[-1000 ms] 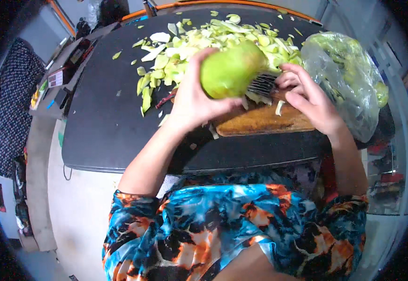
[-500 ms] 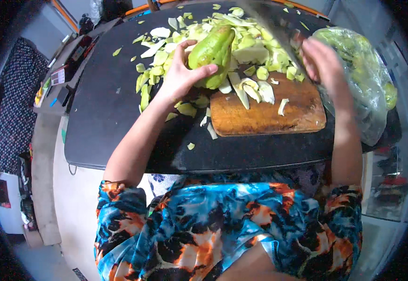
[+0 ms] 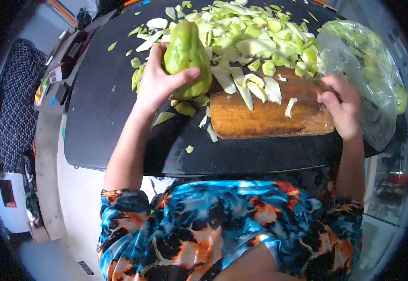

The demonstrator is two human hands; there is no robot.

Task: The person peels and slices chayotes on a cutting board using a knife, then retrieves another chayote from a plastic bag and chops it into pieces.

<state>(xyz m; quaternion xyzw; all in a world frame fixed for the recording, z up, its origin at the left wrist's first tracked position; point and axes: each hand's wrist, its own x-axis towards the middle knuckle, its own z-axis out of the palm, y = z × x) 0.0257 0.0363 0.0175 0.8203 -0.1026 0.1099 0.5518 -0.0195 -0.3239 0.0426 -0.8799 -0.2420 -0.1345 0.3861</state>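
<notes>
My left hand (image 3: 164, 82) grips a green pear-shaped chayote (image 3: 184, 56), held upright at the left of the wooden cutting board (image 3: 265, 117), with the thumb across its front. My right hand (image 3: 337, 100) is at the board's right end, fingers curled around something I cannot make out. Pale peeled strips (image 3: 255, 89) lie on the back of the board. A big heap of pale green slices (image 3: 251, 35) spreads behind it. To the right, a clear plastic bag (image 3: 370, 112) holds more green produce.
A dark table (image 3: 98, 122) carries all this. Along the left stand a cluttered grey shelf (image 3: 61, 65) and a dotted dark cloth (image 3: 9, 107). A glass-fronted cabinet (image 3: 386, 196) is at the lower right, and pale floor shows at the lower left.
My left hand has moved left and turned the chayote upright. My right hand has moved away right from the fruit, uncovering the board. A blurred blade seen beside it earlier is no longer discernible.
</notes>
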